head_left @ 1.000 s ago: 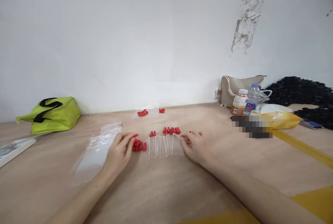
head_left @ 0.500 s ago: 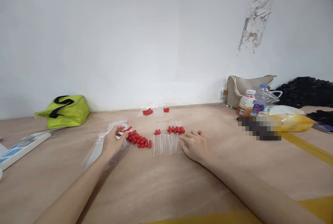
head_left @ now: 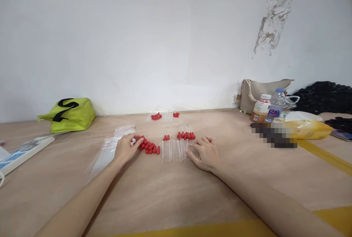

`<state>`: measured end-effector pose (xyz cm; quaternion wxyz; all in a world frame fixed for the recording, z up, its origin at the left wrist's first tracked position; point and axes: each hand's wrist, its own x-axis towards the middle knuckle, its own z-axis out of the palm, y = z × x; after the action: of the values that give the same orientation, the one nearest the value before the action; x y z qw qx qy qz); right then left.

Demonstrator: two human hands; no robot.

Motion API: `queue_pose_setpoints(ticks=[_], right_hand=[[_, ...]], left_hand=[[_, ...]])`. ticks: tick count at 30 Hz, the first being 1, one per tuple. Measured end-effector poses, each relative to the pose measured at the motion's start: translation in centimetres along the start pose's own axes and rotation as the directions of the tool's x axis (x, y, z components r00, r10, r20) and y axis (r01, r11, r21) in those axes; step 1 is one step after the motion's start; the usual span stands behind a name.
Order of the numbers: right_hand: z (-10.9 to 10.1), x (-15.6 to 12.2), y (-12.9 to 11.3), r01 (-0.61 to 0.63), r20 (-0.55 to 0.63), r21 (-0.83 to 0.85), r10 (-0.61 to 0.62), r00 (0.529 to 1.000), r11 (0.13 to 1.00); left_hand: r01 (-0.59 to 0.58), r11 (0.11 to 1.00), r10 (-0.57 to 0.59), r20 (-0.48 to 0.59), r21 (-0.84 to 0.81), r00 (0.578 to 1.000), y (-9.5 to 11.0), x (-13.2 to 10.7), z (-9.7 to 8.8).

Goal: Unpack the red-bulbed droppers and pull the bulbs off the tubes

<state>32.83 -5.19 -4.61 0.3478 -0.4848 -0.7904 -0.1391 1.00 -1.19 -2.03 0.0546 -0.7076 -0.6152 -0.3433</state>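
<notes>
A row of clear glass dropper tubes [head_left: 173, 150] lies on the wooden table, some topped with red rubber bulbs [head_left: 186, 135]. A loose heap of red bulbs [head_left: 150, 148] lies just left of the tubes. My left hand [head_left: 125, 149] rests at the heap's left edge, its fingers curled and touching the bulbs; I cannot tell whether it grips one. My right hand [head_left: 205, 153] lies on the right end of the tube row, fingers stretched over the tubes.
Clear zip bags [head_left: 110, 148] lie under and left of my left hand. Farther back is a bag with tubes and red bulbs [head_left: 161, 116]. A lime bag [head_left: 68, 114], a power strip [head_left: 24, 150], a beige bag [head_left: 260, 90], two bottles [head_left: 268, 106] and a yellow pack [head_left: 313, 128] ring the table.
My left hand, raised with a red bulb pinched half a second ago, has come down onto the heap's left edge. My right hand shifted slightly left along the tubes.
</notes>
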Motion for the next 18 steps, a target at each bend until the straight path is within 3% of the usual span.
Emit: queue_pose_setpoints(ticks=[7, 9, 12, 15, 18], right_hand=[[-0.3, -0.3, 1.7, -0.12, -0.071, -0.002, 0.12, 0.99, 0.993], [-0.2, -0.3, 2.3, -0.147, -0.1, 0.006, 0.147, 0.984, 0.989], [-0.2, -0.3, 2.8, -0.184, -0.123, 0.011, 0.184, 0.975, 0.983], [-0.2, -0.3, 3.0, -0.204, -0.131, 0.009, 0.204, 0.97, 0.979], [-0.2, -0.3, 3.0, -0.213, -0.137, 0.0, 0.211, 0.968, 0.977]], left_hand=[[-0.061, 0.997, 0.066, -0.123, 0.041, 0.99, 1.7, -0.1, -0.8], [-0.086, 0.991, 0.091, -0.04, 0.1, 0.995, 3.3, 0.3, -0.9], [-0.06, 0.983, 0.031, 0.168, 0.172, 0.985, 5.9, 1.8, 0.0], [0.029, 0.983, -0.081, 0.282, 0.184, 0.956, 7.8, 4.2, 2.3], [0.08, 0.986, -0.128, 0.354, 0.147, 0.927, 8.3, 6.7, 5.1]])
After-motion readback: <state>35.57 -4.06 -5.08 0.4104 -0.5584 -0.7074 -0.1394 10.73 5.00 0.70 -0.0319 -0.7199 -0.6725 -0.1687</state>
